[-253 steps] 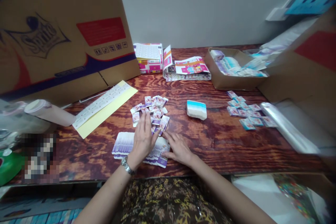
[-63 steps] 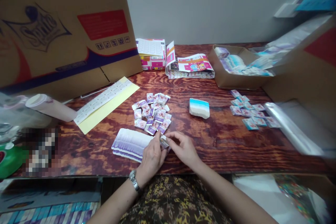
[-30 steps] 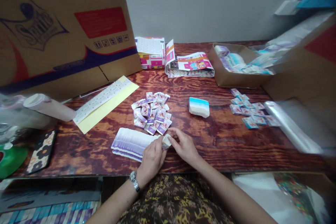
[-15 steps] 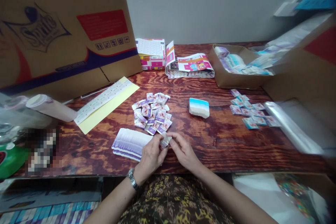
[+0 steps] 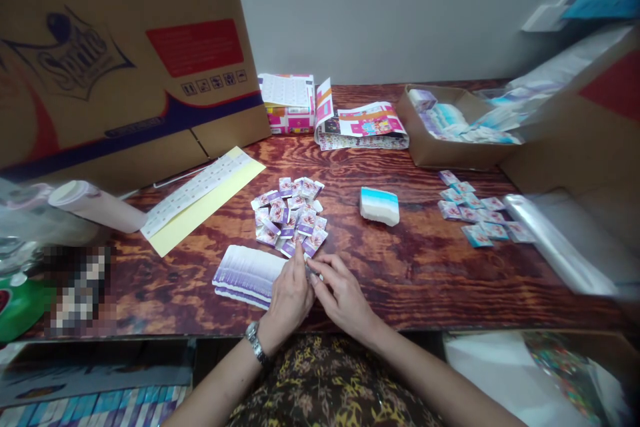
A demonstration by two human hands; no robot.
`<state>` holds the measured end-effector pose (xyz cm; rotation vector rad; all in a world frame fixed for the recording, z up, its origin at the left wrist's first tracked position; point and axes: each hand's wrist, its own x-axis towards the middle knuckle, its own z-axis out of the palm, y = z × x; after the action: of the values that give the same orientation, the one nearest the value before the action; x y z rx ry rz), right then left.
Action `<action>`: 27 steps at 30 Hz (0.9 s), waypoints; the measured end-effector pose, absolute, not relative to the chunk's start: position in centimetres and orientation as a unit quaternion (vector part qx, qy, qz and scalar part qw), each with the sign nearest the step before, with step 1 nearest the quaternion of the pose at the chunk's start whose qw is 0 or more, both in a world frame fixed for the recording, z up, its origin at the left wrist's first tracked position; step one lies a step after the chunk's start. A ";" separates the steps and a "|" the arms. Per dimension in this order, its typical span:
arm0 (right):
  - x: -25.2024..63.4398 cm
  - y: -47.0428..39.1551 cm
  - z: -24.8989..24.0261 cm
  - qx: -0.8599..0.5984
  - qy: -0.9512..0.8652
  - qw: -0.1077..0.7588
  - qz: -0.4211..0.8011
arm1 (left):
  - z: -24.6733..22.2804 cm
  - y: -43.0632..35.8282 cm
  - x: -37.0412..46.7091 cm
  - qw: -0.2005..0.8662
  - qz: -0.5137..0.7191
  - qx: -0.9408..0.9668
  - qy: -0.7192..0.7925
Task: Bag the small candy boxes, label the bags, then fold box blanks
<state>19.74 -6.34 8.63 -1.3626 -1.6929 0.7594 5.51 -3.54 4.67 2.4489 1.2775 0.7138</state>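
Note:
Near the table's front edge, my left hand (image 5: 291, 292) and my right hand (image 5: 346, 293) meet, both closed on a small folded carton (image 5: 309, 259). My fingers hide nearly all of it; only a whitish edge shows. My left index finger points forward, while my right thumb and fingers pinch the other side. Just beyond lies a heap of small purple-and-white cartons (image 5: 290, 210) with a flower print. Left of my left hand, partly behind it, a row of flat purple-and-white cartons (image 5: 247, 271) lies fanned out. A blue-and-white stack of flat cartons (image 5: 379, 205) sits farther right.
Several small blue and purple packets (image 5: 470, 207) lie on the right, beside a roll of clear film (image 5: 560, 243). Behind them stands an open cardboard box (image 5: 450, 153). A big Sprite carton (image 5: 125, 67) fills the back left, with a yellow-backed sticker sheet (image 5: 210, 197) before it.
The small carton between my hands was partly visible and is now mostly covered. My left index finger has stretched forward over it, and my right hand has shifted slightly left.

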 end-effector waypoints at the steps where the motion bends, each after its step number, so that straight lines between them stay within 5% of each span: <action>1: 19.8 -6.3 8.5 -0.533 -0.677 0.403 0.308 | 4.9 -3.0 5.5 0.139 0.247 0.851 0.442; 8: 21.6 -4.4 3.9 -0.558 -0.719 0.309 0.277 | 9.0 2.5 5.3 0.017 0.346 0.819 0.456; 13: 21.2 -5.4 0.7 -0.574 -0.780 0.196 0.150 | 8.0 0.7 4.8 0.075 0.334 0.839 0.423; 17: 21.4 -5.7 1.0 -0.578 -0.747 0.266 0.193 | 5.4 -2.7 4.4 0.144 0.267 0.863 0.403; 23: 21.6 -5.0 3.5 -0.550 -0.598 0.403 0.423 | 4.0 -4.7 4.5 0.139 0.183 0.875 0.426; 27: 21.7 -4.8 5.4 -0.571 -0.623 0.397 0.358 | 3.9 -4.4 4.5 0.147 0.206 0.868 0.428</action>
<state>21.70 -4.85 5.38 -1.4473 -1.5788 0.9072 4.50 -4.44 3.88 2.4961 1.2314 0.5920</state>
